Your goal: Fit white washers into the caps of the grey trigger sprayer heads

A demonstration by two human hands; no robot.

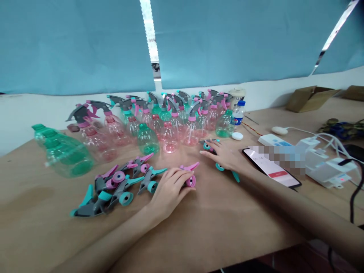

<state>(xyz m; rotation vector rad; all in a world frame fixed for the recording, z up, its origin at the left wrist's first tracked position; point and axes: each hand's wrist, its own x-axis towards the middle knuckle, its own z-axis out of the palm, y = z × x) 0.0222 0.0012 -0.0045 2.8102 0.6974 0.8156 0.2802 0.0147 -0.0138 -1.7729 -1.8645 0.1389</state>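
Observation:
My left hand [170,185] is curled over a pink and grey spray head [191,181] lying on the table, its pink trigger and collar showing past the fingers. To the right, my right hand [223,155] reaches over a teal and grey spray head [207,146], with thumb and fingers spread around it. Under that wrist, partly hidden, lies another teal spray head [219,167]. Left of my left hand is a loose group of spray heads, among them a teal one [126,198] and a pink one [118,176].
Behind stand several pink and green bottles, such as an uncapped green bottle [148,140] and a pink bottle with its sprayer [192,131]. Green bottles [68,157] lie at left. A phone [270,167], a power strip [278,146] with cables, and a cardboard box [308,99] occupy the right.

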